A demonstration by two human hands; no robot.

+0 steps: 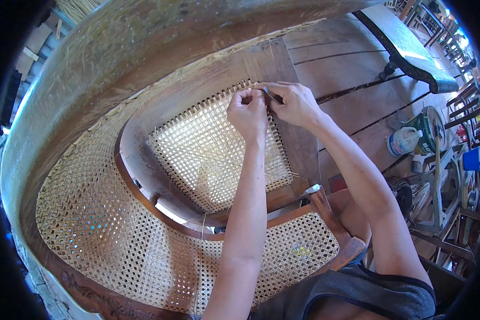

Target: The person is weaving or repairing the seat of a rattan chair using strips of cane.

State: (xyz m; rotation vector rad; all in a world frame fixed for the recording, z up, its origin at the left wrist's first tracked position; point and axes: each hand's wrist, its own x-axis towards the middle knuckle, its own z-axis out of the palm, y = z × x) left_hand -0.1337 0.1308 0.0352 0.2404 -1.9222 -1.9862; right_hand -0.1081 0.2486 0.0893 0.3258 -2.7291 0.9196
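the curved back (90, 224) of woven cane is filling the left of the view, from nine round to six o'clock, with a carved wooden rim beneath it. moving right, the seat panel (208, 149) of open cane mesh is sitting in its dark wooden frame (138, 160) near the centre. the left hand (248, 112) is pressing on the panel's top edge at about twelve o'clock, fingers clenched, pinching what seems to be a thin cane strand, though the strand itself is too fine to make out. just beside it, touching, the right hand (296, 104) is gripping a small dark tool (273, 96), its tip pointing toward the left hand's fingertips. the work seems to be at the edge-finishing stage: a strand is being tucked or pegged into a hole along the frame. the next move is likely calling for steady tension from the left hand while the tool is seating the strand without splitting the weave. further right, at three o'clock, a white jug (402, 141) is standing on the plank floor (352, 80).
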